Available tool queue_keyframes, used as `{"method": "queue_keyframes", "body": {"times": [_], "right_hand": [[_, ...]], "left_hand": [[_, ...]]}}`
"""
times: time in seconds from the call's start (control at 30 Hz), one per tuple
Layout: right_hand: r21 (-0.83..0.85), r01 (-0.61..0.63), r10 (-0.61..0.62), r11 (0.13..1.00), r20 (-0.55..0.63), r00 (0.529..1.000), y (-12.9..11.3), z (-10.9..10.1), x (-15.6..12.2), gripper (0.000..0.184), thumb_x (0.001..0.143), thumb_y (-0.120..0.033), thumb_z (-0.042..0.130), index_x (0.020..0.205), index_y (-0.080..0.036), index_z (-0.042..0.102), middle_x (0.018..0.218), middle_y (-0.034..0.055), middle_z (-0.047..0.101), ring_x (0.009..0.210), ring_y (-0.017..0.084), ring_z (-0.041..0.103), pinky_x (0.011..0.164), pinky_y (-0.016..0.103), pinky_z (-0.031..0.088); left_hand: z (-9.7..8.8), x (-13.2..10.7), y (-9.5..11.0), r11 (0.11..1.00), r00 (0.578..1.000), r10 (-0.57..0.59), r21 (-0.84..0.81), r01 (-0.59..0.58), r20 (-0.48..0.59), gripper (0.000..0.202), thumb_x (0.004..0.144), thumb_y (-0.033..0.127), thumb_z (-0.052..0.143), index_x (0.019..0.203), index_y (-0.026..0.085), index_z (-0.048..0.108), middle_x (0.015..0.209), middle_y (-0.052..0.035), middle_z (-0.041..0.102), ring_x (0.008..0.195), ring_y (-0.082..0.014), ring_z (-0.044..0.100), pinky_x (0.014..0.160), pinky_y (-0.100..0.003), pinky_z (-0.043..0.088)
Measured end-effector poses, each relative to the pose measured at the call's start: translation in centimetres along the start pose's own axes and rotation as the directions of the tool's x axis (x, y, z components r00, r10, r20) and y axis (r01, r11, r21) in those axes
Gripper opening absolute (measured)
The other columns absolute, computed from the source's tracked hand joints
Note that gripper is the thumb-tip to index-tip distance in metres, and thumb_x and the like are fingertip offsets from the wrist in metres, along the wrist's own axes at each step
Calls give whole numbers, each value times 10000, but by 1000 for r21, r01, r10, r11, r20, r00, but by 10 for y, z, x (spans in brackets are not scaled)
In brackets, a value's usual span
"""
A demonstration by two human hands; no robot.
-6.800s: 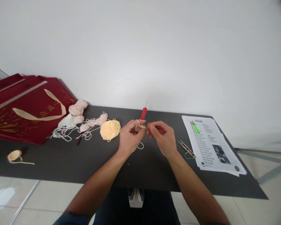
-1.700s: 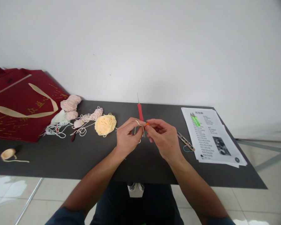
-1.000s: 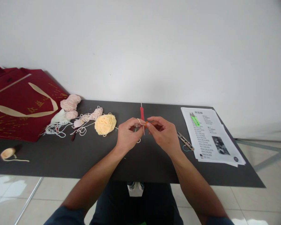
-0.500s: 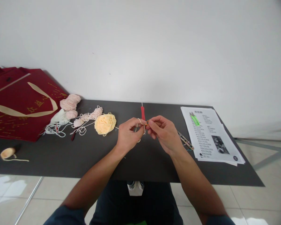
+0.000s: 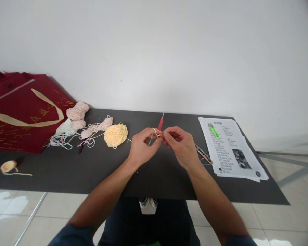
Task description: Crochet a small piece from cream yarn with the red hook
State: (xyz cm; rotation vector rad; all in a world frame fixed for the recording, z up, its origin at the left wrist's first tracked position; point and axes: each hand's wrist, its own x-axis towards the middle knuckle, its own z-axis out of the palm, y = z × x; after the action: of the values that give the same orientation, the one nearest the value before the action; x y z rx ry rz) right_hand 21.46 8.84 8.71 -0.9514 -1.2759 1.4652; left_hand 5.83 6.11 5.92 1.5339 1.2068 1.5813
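My left hand (image 5: 145, 143) is closed, pinching pale yellow yarn (image 5: 156, 132) that loops over its index finger. Thumb and fingertips of my right hand (image 5: 178, 141) are pinched on a small orange piece (image 5: 161, 134), right against the left fingertips. Just beyond the hands, a crochet hook with a red handle (image 5: 160, 123) points its metal end toward the wall; which hand steadies it, if either, I cannot tell. A strand runs from the yellow yarn ball (image 5: 115, 135) toward my left hand. Any stitched work between the fingers is mostly hidden.
Left on the dark table (image 5: 92, 174) are a dark red bag (image 5: 23, 116), pink yarn (image 5: 77, 111), tangled white yarn (image 5: 64, 131) and a small cream crocheted cup (image 5: 9, 166). At right lie printed sheets (image 5: 228, 160), green-handled snips (image 5: 214, 130) and a slim metal tool (image 5: 204, 153).
The red-handled hook has swung slightly right and now leans, where it stood nearly straight. Both hands stay together, with the fingertips shifted a little.
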Motion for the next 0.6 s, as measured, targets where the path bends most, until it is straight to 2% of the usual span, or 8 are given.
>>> {"method": "queue_keyframes", "body": {"times": [0.07, 0.23, 0.37, 0.6], "right_hand": [[31, -21, 21, 999, 9, 1000, -1, 0, 0, 131, 875, -341, 786, 879, -212, 759, 701, -25, 682, 610, 86, 564, 548, 228, 393], [70, -37, 36, 997, 12, 999, -2, -1, 0, 100, 852, -300, 786, 864, -208, 748, 676, -28, 666, 581, 82, 542, 515, 226, 355], [82, -33, 34, 996, -5, 999, -3, 0, 2, 68, 829, -256, 779, 850, -206, 737, 663, -33, 660, 565, 77, 530, 508, 227, 345], [48, -35, 36, 998, -32, 999, -2, 1, 3, 44, 832, -245, 753, 850, -205, 753, 708, -13, 701, 569, 79, 550, 505, 227, 358]], "left_hand": [[-1, 0, 1, 999, 1000, -12, 35, 11, 11, 92, 889, 238, 739, 974, 224, 771, 880, -21, 742, 751, -134, 647, 720, -266, 517], [-2, 1, 3, 997, 999, -24, 75, 22, 32, 123, 911, 323, 745, 980, 232, 789, 885, -31, 749, 752, -146, 638, 713, -281, 496], [-3, 2, 4, 995, 999, -16, 99, 11, 44, 123, 917, 326, 747, 988, 237, 796, 874, -24, 747, 729, -135, 618, 685, -273, 470], [-5, 4, 5, 989, 997, 13, 148, -23, 73, 139, 944, 312, 720, 1010, 220, 800, 911, -42, 783, 791, -154, 692, 741, -284, 520]]}}
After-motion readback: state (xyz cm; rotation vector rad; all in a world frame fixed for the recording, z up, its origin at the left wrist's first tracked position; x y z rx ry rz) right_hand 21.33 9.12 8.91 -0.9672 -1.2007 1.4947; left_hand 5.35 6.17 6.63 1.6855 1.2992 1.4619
